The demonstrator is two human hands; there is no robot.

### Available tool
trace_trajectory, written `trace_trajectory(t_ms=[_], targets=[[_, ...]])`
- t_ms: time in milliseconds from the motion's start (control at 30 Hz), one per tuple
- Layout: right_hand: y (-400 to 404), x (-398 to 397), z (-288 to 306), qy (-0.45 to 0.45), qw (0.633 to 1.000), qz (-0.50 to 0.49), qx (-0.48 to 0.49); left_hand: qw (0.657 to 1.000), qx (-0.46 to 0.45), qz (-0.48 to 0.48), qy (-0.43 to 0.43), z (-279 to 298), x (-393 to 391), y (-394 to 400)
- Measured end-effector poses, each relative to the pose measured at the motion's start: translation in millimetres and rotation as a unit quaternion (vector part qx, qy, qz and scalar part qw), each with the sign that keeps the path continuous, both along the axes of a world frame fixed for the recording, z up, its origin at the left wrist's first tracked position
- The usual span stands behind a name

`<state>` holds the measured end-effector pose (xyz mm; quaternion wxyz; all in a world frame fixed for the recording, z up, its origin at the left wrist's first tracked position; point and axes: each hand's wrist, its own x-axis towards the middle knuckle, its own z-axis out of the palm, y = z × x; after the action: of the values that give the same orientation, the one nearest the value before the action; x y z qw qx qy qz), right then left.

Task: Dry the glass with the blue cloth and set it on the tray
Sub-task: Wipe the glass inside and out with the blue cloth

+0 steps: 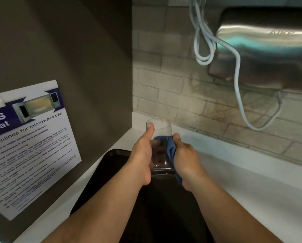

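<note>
Centre of frame: left hand [141,155] grips clear tumbler glass [160,146] steady above black tray [111,160]; right hand [185,160] presses crumpled blue cloth [171,149] against its side, likely wiping.

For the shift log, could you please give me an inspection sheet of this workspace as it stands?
Surface: white counter, lit from the right.
Job's things: clear glass held above black tray; blue cloth pressed to its side.
Clutter: nothing seen.
Hands: left hand grips the glass, thumb near the rim; right hand holds the cloth.
Cables: pale cord looped, hanging from the steel hand dryer.
Surroundings: tiled wall; microwave guidelines poster.
</note>
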<state>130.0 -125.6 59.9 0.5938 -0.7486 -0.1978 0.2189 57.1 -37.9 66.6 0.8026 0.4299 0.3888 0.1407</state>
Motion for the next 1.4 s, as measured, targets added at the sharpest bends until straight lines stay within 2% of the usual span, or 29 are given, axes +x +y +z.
trace_trajectory(t_ms=[133,267,367,467,500,533,633,767,867,933,1067,1200,1267,1333,1400], targets=[[-17,-35,-23,-0.217,0.974,0.053,-0.042,0.997,0.023,0.071,0.015,4,4,7],[-8,-40,-17,-0.320,0.947,0.021,-0.015,0.999,0.036,0.003,-0.005,-4,-2,2],[5,-14,10,-0.265,0.964,-0.028,0.014,0.997,0.029,-0.040,-0.055,-5,-8,-3],[7,3,20,-0.065,0.994,-0.002,0.091,0.995,0.016,-0.031,-0.096,-3,-8,2],[3,0,19,-0.031,0.995,0.014,0.095,0.995,0.024,-0.021,-0.092,-1,-7,4],[-3,-8,15,-0.053,0.995,0.032,0.072,0.996,0.037,-0.010,-0.079,1,-7,4],[-16,-32,-9,-0.208,0.977,0.047,0.002,0.996,0.068,0.046,-0.020,3,-3,6],[-10,-34,-6,-0.251,0.967,0.034,0.026,0.995,0.099,0.023,-0.009,-3,-3,4],[0,-9,12,-0.205,0.977,0.003,0.056,0.996,0.073,-0.026,-0.045,-3,-7,0],[5,6,14,-0.172,0.983,-0.008,0.059,0.996,0.079,-0.034,-0.038,-3,-5,1],[7,3,5,-0.208,0.977,-0.022,0.052,0.991,0.128,-0.014,0.018,5,1,-4],[12,1,10,-0.232,0.971,-0.020,0.059,0.988,0.145,0.012,-0.060,2,2,-16],[13,7,14,-0.180,0.981,-0.024,0.071,0.987,0.134,0.017,-0.083,5,0,-15],[13,12,20,-0.089,0.992,-0.023,0.082,0.993,0.086,0.012,-0.079,10,-2,-12],[8,10,20,-0.049,0.997,-0.001,0.056,0.996,0.051,0.015,-0.069,11,-3,-6]])
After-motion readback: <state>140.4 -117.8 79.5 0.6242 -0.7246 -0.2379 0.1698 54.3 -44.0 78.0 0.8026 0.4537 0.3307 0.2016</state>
